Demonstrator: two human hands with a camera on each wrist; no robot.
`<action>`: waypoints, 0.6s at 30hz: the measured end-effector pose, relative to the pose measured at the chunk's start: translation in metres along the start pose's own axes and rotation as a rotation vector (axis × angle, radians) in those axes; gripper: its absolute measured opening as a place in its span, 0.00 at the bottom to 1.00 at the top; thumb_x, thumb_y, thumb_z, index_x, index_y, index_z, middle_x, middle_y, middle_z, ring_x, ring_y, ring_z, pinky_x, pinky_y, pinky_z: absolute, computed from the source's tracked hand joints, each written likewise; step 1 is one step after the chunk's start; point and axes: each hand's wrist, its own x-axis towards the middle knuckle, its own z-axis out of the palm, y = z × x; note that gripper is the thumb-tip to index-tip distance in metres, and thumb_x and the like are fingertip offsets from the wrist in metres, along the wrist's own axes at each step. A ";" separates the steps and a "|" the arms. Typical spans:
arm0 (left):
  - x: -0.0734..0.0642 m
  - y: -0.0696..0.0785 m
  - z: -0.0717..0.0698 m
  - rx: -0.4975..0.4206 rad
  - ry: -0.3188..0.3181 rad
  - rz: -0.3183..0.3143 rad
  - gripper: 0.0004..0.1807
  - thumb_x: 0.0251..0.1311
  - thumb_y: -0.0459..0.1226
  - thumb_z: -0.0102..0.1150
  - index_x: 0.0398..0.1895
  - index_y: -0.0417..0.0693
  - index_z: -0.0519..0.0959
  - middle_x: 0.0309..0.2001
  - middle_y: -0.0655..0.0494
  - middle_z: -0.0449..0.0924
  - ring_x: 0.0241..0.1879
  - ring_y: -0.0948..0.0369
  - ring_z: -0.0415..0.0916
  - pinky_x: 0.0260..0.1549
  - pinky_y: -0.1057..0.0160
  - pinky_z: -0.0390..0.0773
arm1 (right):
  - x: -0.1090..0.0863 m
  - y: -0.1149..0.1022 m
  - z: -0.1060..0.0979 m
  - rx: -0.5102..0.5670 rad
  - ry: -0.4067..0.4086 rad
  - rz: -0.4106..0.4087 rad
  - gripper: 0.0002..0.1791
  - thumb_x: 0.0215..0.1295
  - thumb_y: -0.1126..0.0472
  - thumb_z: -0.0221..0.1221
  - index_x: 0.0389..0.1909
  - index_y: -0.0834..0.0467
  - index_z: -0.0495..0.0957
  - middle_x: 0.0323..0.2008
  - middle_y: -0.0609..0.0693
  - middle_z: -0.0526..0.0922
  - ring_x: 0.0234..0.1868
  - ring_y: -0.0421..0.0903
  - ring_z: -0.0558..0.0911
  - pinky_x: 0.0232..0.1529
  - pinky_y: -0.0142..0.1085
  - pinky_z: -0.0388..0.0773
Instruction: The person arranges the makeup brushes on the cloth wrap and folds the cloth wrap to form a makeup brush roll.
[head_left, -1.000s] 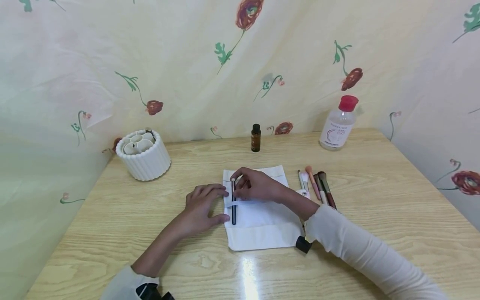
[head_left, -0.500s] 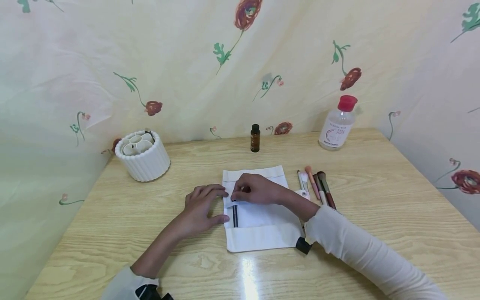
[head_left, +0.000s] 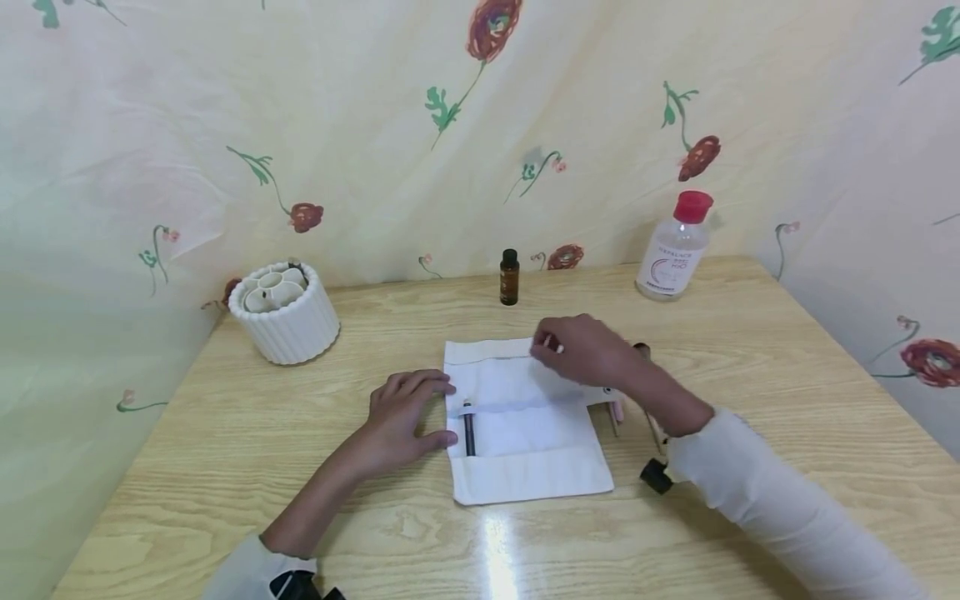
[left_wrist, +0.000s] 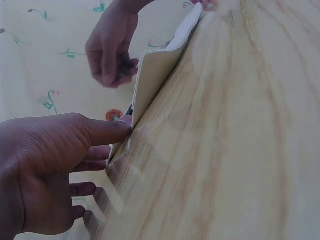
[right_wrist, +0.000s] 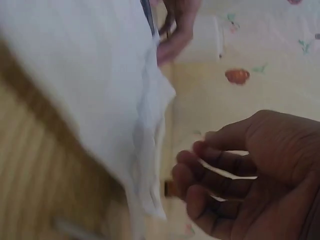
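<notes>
A white fabric brush roll [head_left: 532, 477] lies unfolded on the wooden table. Near its left side, a dark-handled makeup brush [head_left: 470, 433] lies with its upper end at the white band across the roll. My left hand [head_left: 401, 421] rests at the roll's left edge, fingers spread; its thumb [left_wrist: 112, 131] touches that edge in the left wrist view. Above the roll's upper right part hovers my right hand [head_left: 588, 354], fingers loosely bent, and the right wrist view shows nothing in it. Behind that hand and forearm, loose makeup brushes [head_left: 642, 348] are mostly hidden.
A white ribbed holder [head_left: 296, 333] with round compartments stands at the back left. Against the patterned backdrop are a small brown bottle [head_left: 509, 281] and a clear bottle with a red cap [head_left: 670, 260] further right.
The right hand pushed the dark brush down towards the near end of the roll, let go of it and moved right. The left hand has stayed in place.
</notes>
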 end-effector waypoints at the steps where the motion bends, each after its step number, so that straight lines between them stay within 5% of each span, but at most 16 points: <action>1: 0.000 0.000 0.000 0.000 0.000 0.000 0.33 0.57 0.49 0.72 0.65 0.54 0.73 0.71 0.60 0.63 0.70 0.50 0.52 0.62 0.36 0.49 | -0.002 0.005 -0.006 -0.038 -0.012 0.046 0.08 0.73 0.54 0.59 0.41 0.54 0.81 0.34 0.46 0.83 0.29 0.42 0.80 0.28 0.37 0.77; 4: -0.002 -0.001 0.000 -0.003 0.000 -0.005 0.33 0.57 0.49 0.72 0.65 0.55 0.73 0.71 0.61 0.63 0.70 0.50 0.52 0.62 0.37 0.48 | -0.009 0.020 -0.019 -0.126 -0.062 0.141 0.09 0.72 0.53 0.60 0.41 0.55 0.82 0.30 0.47 0.82 0.24 0.44 0.78 0.24 0.37 0.75; 11: -0.002 -0.002 0.001 -0.006 0.014 0.006 0.32 0.57 0.49 0.73 0.64 0.55 0.73 0.70 0.60 0.64 0.70 0.50 0.53 0.62 0.37 0.49 | -0.020 0.044 -0.028 -0.269 -0.096 0.212 0.12 0.68 0.54 0.62 0.27 0.57 0.81 0.20 0.47 0.76 0.19 0.44 0.73 0.19 0.36 0.67; 18: 0.000 -0.002 0.001 0.000 0.010 0.013 0.32 0.58 0.50 0.72 0.65 0.55 0.73 0.71 0.60 0.64 0.70 0.51 0.53 0.62 0.37 0.49 | -0.021 0.054 -0.025 -0.293 -0.178 0.266 0.18 0.68 0.48 0.61 0.22 0.54 0.79 0.17 0.47 0.76 0.18 0.44 0.74 0.19 0.36 0.67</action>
